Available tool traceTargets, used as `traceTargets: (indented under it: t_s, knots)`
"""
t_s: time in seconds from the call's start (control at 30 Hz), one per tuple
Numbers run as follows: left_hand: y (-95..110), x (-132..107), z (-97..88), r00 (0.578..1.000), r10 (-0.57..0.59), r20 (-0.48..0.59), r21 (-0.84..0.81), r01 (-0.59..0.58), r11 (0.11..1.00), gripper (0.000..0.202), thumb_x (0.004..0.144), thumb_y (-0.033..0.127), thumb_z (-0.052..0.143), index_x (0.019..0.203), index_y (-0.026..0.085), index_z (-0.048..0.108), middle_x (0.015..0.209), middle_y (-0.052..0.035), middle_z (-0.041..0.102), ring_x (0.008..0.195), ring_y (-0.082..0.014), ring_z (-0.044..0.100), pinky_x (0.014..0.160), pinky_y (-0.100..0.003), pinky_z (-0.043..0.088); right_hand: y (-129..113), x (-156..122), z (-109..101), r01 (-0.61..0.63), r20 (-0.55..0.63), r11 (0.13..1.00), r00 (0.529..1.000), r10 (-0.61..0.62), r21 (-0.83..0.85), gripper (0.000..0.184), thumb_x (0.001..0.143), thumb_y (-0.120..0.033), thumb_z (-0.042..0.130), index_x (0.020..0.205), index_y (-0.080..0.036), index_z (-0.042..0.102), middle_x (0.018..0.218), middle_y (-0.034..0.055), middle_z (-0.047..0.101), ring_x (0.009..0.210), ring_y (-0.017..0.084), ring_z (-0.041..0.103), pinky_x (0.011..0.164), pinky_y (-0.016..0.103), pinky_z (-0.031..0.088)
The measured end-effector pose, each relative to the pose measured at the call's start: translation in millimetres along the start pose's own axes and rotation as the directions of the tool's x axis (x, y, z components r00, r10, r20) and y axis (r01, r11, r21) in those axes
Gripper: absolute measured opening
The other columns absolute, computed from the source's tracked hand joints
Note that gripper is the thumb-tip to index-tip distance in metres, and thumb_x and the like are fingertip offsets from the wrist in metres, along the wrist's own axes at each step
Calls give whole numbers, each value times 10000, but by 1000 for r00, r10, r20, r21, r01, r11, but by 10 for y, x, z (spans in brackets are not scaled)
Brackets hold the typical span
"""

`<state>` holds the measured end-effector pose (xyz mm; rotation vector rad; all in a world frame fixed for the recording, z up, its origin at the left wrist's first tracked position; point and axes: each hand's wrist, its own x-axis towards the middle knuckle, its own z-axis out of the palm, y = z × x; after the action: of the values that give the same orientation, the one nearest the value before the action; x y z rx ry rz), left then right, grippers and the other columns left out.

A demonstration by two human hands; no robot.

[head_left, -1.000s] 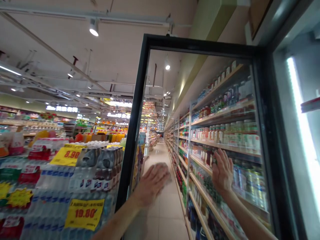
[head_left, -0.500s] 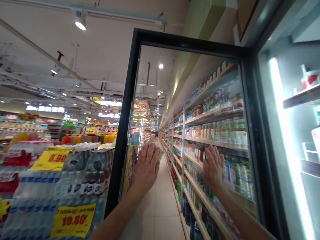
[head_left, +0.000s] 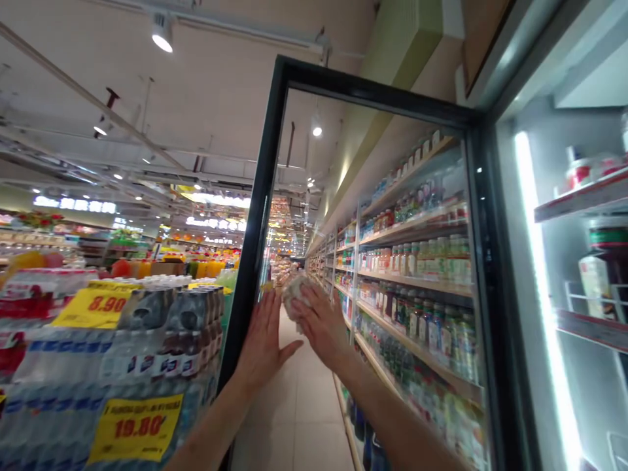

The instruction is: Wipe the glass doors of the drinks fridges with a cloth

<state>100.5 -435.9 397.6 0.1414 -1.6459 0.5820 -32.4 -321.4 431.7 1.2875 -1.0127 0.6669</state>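
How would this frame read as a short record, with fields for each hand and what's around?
Black-framed clear glass door: standing open
Left hand: bare, fingers raised, nothing visibly held, palm toward the glass
Right hand: bare, fingers over crumpled whitish cloth
Picture left: stacked clear-wrapped bottle packs, yellow paper price signs
Picture right: brightly lit cabinet, vertical white light strip

Right hand (head_left: pixel 321 322) holds cloth (head_left: pixel 293 299) at glass door (head_left: pixel 377 255).

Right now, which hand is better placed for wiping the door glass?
Probably the right hand: it has the crumpled cloth, while the left hand, beside the door frame, shows none.
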Motion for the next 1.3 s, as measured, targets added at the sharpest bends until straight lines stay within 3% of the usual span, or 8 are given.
traceTargets:
  t_s: [0.2, 0.5, 0.67, 0.8, 0.97, 1.07, 1.2, 1.3]
  knots:
    - [100, 46, -39, 996, 7, 92, 102, -16, 995, 756, 786, 479, 566, 1412, 192, 253, 1477, -135, 254, 1382, -345, 105, 1050, -522, 289, 824, -353, -412, -243, -208, 945, 958, 198, -217, 323, 887, -171, 396, 1166, -207, 555, 1300, 90, 536, 1321, 208, 345, 1093, 480, 166]
    - [99, 37, -1, 996, 32, 79, 191, -47, 980, 700, 779, 552, 534, 1366, 204, 377, 1465, -89, 298, 1383, -360, 77, 1046, -534, 273, 50, -35, 11, -110, 9, 987, 994, 111, -118, 474, 820, -86, 427, 1259, -254, 491, 1405, 75, 416, 1383, 217, 189, 1095, 466, 166]
    - [62, 27, -6, 995, 55, 79, 172, -68, 983, 681, 774, 529, 558, 1351, 204, 399, 1461, -80, 309, 1382, -353, 95, 1047, -524, 288, 784, -461, -357, -192, -41, 950, 981, 188, -245, 473, 881, -124, 345, 1316, -283, 444, 1377, 67, 455, 1344, 197, 288, 1087, 476, 170]
    - [74, 26, 7, 997, 43, 70, 180, -55, 982, 689, 763, 492, 586, 1358, 210, 384, 1462, -77, 308, 1381, -351, 102, 1049, -526, 288, 1117, -645, -510, -516, -288, 800, 851, 439, -307, 514, 902, -193, 331, 1412, -238, 299, 1446, 122, 342, 1338, 261, 293, 1028, 514, 268]
    - [62, 29, 6, 997, 53, 57, 171, -62, 983, 662, 786, 504, 549, 1360, 220, 382, 1458, -74, 318, 1386, -329, 103, 1068, -509, 268, 366, -485, -229, -157, 14, 962, 986, 164, -223, 561, 842, -111, 410, 1380, -264, 365, 1469, 77, 312, 1374, 256, 212, 1076, 481, 226]
    - [34, 27, -9, 996, 78, 33, 175, -83, 981, 654, 792, 518, 537, 1353, 217, 391, 1446, -73, 341, 1384, -325, 117, 1064, -497, 278, 354, -575, -268, -26, 112, 986, 993, 45, -168, 539, 842, -111, 420, 1340, -317, 413, 1434, 37, 383, 1365, 219, 246, 1100, 477, 172]
    - [51, 34, -29, 996, 88, 21, 175, -90, 980, 645, 784, 515, 550, 1338, 215, 412, 1440, -72, 353, 1387, -323, 100, 1065, -492, 275, 967, -839, -523, -395, -156, 862, 918, 364, -318, 548, 896, -155, 322, 1425, -280, 252, 1440, 95, 361, 1344, 242, 290, 1050, 524, 236]
    - [178, 88, -6, 1000, 16, 5, 185, -16, 983, 615, 813, 479, 519, 1345, 196, 397, 1440, -91, 348, 1387, -318, 113, 1072, -510, 243, 986, -842, -497, -551, -281, 773, 832, 479, -315, 570, 903, -197, 323, 1451, -247, 174, 1490, 127, 243, 1358, 293, 246, 1010, 530, 292]
